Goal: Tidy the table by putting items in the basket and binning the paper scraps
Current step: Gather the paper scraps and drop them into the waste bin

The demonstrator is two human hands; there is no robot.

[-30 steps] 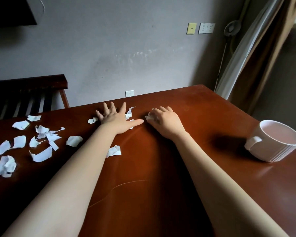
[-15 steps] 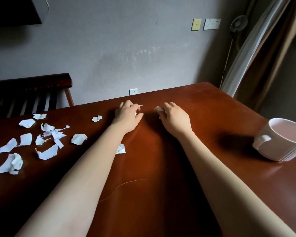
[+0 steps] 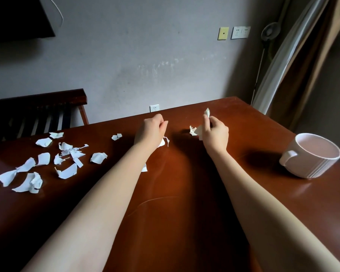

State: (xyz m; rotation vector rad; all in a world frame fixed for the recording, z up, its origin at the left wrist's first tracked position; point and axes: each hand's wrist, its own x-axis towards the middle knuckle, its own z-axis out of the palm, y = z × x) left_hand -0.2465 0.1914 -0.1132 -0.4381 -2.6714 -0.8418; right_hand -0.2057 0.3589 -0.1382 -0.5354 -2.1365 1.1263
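Head view showed our left grip (image 3: 152, 129) curled round white paper scraps, a torn strip (image 3: 164, 142) hanging out beneath it, just above the counter (image 3: 185, 222). Our right grip (image 3: 216, 132) pinched more paper, a twist (image 3: 207, 113) standing above the fingers and a crumpled piece (image 3: 194, 131) at its left side. We could not tell whether that piece was held or lay on the counter.

To gather well, we judged, each grip should close fully before moving off, since thin torn paper slips out and flutters away. Sweeping pieces together would also beat picking them up singly.

Most of the work lay left of the left grip: a loose spread of scraps (image 3: 67, 156), a small scrap (image 3: 116, 136) nearer, and a hidden scrap (image 3: 144, 168) half under the left forearm. Well right of the right grip stood a white mug (image 3: 312, 156), likely meant for the basket. Neither basket nor bin was in view, so the carry route was unknown.
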